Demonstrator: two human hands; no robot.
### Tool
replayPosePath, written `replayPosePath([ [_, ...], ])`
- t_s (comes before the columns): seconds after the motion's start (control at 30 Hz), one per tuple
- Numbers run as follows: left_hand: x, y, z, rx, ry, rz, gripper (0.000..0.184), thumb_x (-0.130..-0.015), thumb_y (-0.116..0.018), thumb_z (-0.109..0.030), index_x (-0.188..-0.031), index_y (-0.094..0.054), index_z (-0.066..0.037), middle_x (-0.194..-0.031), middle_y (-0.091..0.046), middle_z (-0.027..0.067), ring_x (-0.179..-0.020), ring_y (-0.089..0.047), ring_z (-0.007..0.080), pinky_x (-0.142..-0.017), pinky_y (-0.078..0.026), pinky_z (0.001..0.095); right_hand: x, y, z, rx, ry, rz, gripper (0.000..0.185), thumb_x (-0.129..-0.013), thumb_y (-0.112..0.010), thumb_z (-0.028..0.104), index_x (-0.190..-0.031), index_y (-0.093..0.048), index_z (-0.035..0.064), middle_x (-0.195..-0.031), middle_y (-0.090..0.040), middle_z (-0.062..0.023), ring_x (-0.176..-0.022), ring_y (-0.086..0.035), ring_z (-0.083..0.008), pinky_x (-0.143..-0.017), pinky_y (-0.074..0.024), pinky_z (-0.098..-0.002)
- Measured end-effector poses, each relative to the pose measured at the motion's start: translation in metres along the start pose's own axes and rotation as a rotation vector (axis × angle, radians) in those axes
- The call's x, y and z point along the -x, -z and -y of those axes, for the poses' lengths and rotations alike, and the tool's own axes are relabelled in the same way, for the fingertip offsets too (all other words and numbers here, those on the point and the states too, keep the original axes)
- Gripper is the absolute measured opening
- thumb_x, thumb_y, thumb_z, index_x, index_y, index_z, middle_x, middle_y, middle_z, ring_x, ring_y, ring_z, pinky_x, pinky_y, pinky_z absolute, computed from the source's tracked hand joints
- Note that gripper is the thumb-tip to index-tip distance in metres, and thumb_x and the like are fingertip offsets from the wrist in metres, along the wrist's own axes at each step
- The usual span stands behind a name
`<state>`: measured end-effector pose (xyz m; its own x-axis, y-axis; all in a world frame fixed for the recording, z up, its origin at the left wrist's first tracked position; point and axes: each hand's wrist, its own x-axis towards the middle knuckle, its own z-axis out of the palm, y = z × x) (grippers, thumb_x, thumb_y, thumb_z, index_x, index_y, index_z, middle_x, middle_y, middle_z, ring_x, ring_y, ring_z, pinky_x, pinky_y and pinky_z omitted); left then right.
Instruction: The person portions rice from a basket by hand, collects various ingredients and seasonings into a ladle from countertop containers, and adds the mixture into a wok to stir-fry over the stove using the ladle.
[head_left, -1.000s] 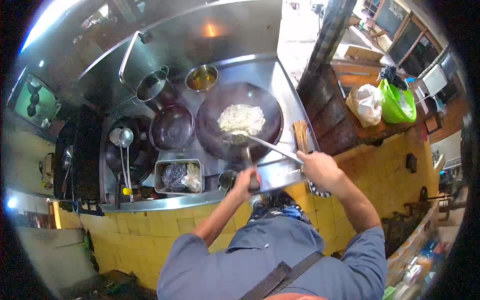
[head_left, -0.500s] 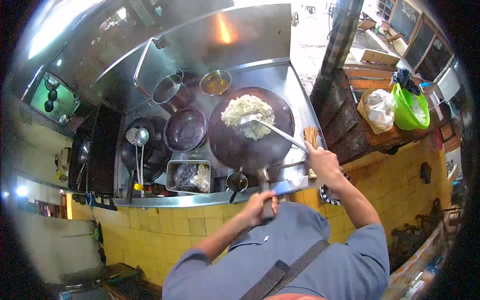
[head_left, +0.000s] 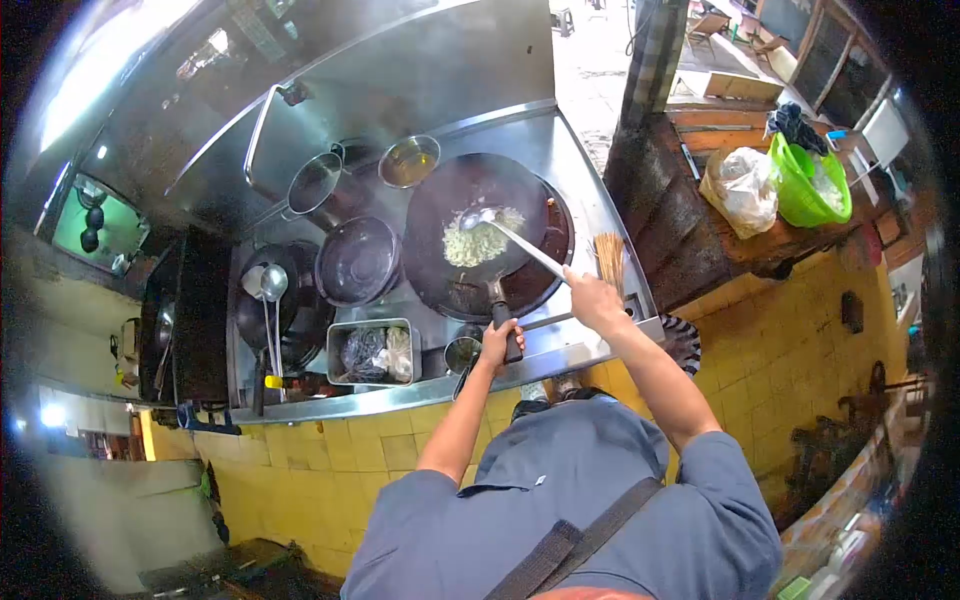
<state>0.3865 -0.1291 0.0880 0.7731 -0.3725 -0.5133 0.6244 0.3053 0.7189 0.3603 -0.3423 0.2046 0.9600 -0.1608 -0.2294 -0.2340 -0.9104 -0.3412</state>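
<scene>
My left hand (head_left: 499, 344) is wrapped round the dark handle of a large wok (head_left: 435, 268), which is tilted on the stove. In the wok lies pale fried rice (head_left: 472, 246), or something grainy like it. My right hand (head_left: 601, 304) grips the long handle of a metal ladle (head_left: 530, 250); its bowl rests in the food. A bundle of thin sticks, like a wok brush (head_left: 609, 262), stands just beyond my right hand. Close to my left hand is a small dark-handled pot (head_left: 463, 353).
Left of the wok are a dark bowl (head_left: 358, 262), a steel pot (head_left: 318, 184), a bowl of yellow liquid (head_left: 410, 162) and a tray of plastic bags (head_left: 374, 354). Another wok (head_left: 300, 315) with ladles stands farther left. A green basket (head_left: 815, 190) sits on the wooden table (head_left: 720, 262).
The left hand and the wok handle have moved forward, away from my body, and the wok has shifted and tilted. The food has gathered into a smaller heap. My right hand still holds the ladle.
</scene>
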Motion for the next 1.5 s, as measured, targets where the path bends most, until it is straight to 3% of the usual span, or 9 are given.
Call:
replayPosePath([
  [0.23,0.002,-0.001,0.001,0.024,-0.002,0.011,0.017,-0.083,-0.057,-0.015,-0.082,-0.044,-0.004,-0.068,-0.052,0.0077,-0.053,-0.052,0.0149,-0.047,-0.047,0.0289,-0.002,-0.064,-0.015,-0.207,-0.137,-0.135,0.035,-0.084,-0.044,0.015,-0.118,-0.047,0.0086,-0.082,-0.059,-0.028,-0.068,-0.058,-0.0424,-0.061,-0.0484,-0.0483],
  [0.27,0.003,0.0,0.001,0.02,0.001,0.014,0.017,-0.083,-0.057,-0.015,-0.082,-0.044,-0.004,-0.068,-0.052,0.0077,-0.053,-0.052,0.0149,-0.047,-0.047,0.0289,0.007,-0.071,-0.007,-0.2,0.187,-0.316,0.031,-0.086,-0.046,0.016,-0.116,-0.047,0.0064,-0.07,-0.058,-0.0224,-0.057,-0.06,-0.0347,-0.05,-0.0487,-0.0437],
  [0.53,0.012,-0.005,-0.004,0.071,0.017,0.032,0.017,-0.085,-0.057,-0.019,-0.081,-0.046,-0.006,-0.068,-0.053,0.0051,-0.054,-0.053,0.0138,-0.049,-0.047,0.0273,0.043,-0.059,0.012,-1.779,-0.245,0.458,0.021,-0.09,-0.049,0.026,-0.096,-0.05,0.0057,-0.065,-0.047,-0.0015,-0.044,-0.043,-0.0087,-0.037,-0.0389,-0.0238],
  [0.8,0.011,0.007,0.009,0.01,0.084,-0.071,0.022,-0.085,-0.057,-0.033,-0.08,-0.054,-0.011,-0.068,-0.056,0.0018,-0.057,-0.055,0.0133,-0.049,-0.045,0.0277,0.057,-0.044,-0.002,-1.585,-0.365,0.6,0.031,-0.093,-0.037,0.035,-0.082,-0.039,0.0063,-0.06,-0.046,-0.0047,-0.041,-0.042,-0.0106,-0.034,-0.0383,-0.0268],
  [1.07,0.077,-0.044,0.06,0.275,0.188,-0.353,0.056,-0.075,-0.051,-0.064,-0.101,-0.045,-0.015,-0.084,-0.049,0.0007,-0.07,-0.048,0.0143,-0.061,-0.041,0.0302,0.225,-0.015,-0.057,-1.823,-0.152,0.384,0.04,-0.091,-0.036,0.048,-0.113,-0.041,0.0156,-0.062,-0.045,-0.001,-0.042,-0.041,-0.0061,-0.033,-0.0368,-0.021],
  [1.13,0.098,-0.071,0.102,-0.019,0.255,-0.108,0.052,-0.078,-0.048,-0.063,-0.095,-0.048,-0.014,-0.083,-0.052,0.0009,-0.07,-0.048,0.0153,-0.065,-0.041,0.0325,0.274,-0.015,-0.077,-1.803,-0.163,0.279,0.067,-0.088,-0.038,0.05,-0.14,-0.008,0.0222,-0.065,-0.043,-0.0014,-0.044,-0.039,-0.008,-0.036,-0.038,-0.0224],
  [1.33,0.236,-0.245,0.206,-0.115,0.519,0.536,0.042,-0.088,-0.043,-0.048,-0.096,-0.055,-0.008,-0.085,-0.059,0.0052,-0.082,-0.058,0.0213,-0.069,-0.045,0.0338,0.397,-0.074,-0.13,-1.462,-0.28,-0.383,0.075,-0.09,-0.038,0.047,-0.14,0.008,0.0153,-0.074,-0.05,-0.0067,-0.052,-0.05,-0.0153,-0.051,-0.0455,-0.0284],
  [1.4,0.254,-0.27,0.248,-0.864,0.003,1.016,0.036,-0.09,-0.045,-0.036,-0.103,-0.053,-0.003,-0.084,-0.058,0.0059,-0.079,-0.057,0.0198,-0.067,-0.045,0.0351,0.425,-0.11,-0.15,-0.75,-0.376,-0.853,0.076,-0.092,-0.039,0.04,-0.139,0.012,0.0094,-0.084,-0.054,-0.0138,-0.064,-0.056,-0.0259,-0.065,-0.0457,-0.0341],
  [1.5,0.299,-0.309,0.28,-0.646,0.297,1.204,0.024,-0.091,-0.044,-0.023,-0.096,-0.051,-0.001,-0.079,-0.053,0.0034,-0.073,-0.052,0.0125,-0.061,-0.043,0.029,0.489,-0.086,-0.15,-1.068,-0.55,-0.825,0.077,-0.092,-0.04,0.04,-0.137,0.01,0.0012,-0.099,-0.056,-0.0232,-0.08,-0.057,-0.0352,-0.074,-0.0428,-0.0384],
])
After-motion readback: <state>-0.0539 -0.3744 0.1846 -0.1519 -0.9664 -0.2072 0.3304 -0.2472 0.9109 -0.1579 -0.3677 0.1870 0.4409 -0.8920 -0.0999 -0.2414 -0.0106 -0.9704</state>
